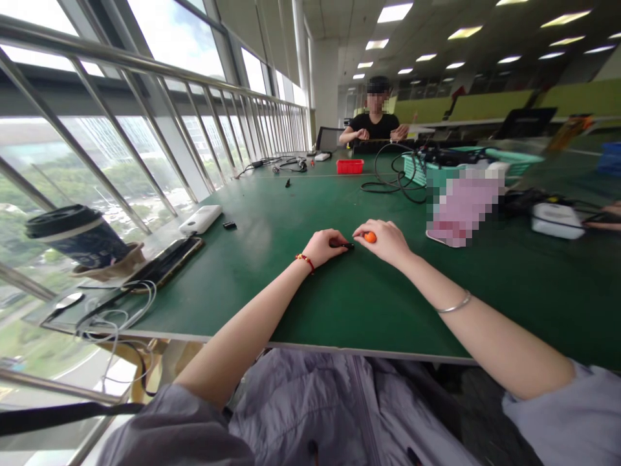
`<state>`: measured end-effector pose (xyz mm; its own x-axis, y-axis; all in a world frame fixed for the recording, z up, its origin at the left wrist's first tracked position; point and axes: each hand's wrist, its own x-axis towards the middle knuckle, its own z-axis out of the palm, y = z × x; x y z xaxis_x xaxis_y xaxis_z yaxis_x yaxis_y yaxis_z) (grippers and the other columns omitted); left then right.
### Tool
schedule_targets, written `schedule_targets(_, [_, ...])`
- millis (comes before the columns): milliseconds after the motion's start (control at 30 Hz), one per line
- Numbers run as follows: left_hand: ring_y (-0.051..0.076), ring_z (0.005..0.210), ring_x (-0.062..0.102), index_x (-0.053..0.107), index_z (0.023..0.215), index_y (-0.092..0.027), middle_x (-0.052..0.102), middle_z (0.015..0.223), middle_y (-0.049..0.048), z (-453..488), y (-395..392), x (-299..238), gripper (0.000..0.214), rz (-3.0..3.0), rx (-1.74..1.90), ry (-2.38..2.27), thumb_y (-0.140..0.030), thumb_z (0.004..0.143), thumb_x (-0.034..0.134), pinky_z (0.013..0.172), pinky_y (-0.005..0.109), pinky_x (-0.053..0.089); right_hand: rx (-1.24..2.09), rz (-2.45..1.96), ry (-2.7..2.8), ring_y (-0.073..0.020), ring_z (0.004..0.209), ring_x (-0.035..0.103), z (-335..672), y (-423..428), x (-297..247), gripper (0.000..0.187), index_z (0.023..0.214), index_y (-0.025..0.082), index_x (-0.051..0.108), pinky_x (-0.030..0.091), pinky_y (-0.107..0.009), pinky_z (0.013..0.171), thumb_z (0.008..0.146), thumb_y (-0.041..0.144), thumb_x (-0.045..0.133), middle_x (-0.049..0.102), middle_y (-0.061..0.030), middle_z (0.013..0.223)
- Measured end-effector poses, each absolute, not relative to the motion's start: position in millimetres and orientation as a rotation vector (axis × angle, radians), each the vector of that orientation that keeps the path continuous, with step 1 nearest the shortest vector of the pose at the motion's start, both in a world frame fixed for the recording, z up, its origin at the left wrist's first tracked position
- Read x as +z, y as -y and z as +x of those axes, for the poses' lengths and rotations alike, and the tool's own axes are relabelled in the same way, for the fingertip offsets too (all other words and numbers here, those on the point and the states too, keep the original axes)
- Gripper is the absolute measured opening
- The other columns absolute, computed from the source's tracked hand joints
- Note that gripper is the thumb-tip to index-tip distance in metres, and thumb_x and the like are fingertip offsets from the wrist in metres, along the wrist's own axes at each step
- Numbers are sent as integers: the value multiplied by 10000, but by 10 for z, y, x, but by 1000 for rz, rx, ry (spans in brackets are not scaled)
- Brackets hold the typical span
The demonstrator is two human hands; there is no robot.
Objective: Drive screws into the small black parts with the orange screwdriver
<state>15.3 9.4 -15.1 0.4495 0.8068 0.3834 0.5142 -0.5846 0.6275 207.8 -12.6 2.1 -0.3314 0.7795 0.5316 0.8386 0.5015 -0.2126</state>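
Observation:
My left hand (323, 247), with a red beaded bracelet at the wrist, rests low over the green table (272, 294). Its fingers close around a small black piece (348, 246), whose end pokes out toward the right. Just across a narrow gap, my right hand (389, 242) grips a small tool with a rounded orange end (370, 237). The rest of that tool is hidden by the fingers, so its exact kind does not show.
At left stand a dark paper cup (92, 243), a phone (167, 264), a white power bank (200, 219) and loose cables (116, 317). Farther back are a red tray (350, 167) and a teal basket (417, 169). A pink phone (466, 207) lies right. Another person (374, 123) sits opposite.

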Motion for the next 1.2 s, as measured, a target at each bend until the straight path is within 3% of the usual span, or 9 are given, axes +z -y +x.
schedule_targets(100, [117, 672, 610, 678, 770, -144, 667, 729, 13, 151, -98, -156, 108, 2287, 950, -1104, -206, 683, 660, 705, 244, 511, -129, -1266, 2257, -182, 849, 588, 2066, 108, 11, 111, 834, 242, 673, 374, -307, 747, 798, 323, 607, 659, -16, 881])
schedule_targets(367, [123, 687, 619, 678, 771, -151, 672, 734, 10, 149, -103, -155, 109, 2305, 942, -1126, -195, 676, 649, 703, 245, 517, -147, -1257, 2333, -193, 846, 576, 2015, 113, -12, 69, 784, 219, 671, 354, -311, 725, 782, 256, 613, 650, -34, 882])
schedule_targets(1200, [124, 700, 617, 660, 793, -143, 671, 742, 9, 152, -106, -156, 133, 2334, 940, -1121, -189, 669, 641, 719, 249, 507, -204, -1263, 2305, -194, 842, 585, 1931, 183, 21, 99, 762, 207, 655, 382, -310, 707, 797, 280, 599, 650, -34, 867])
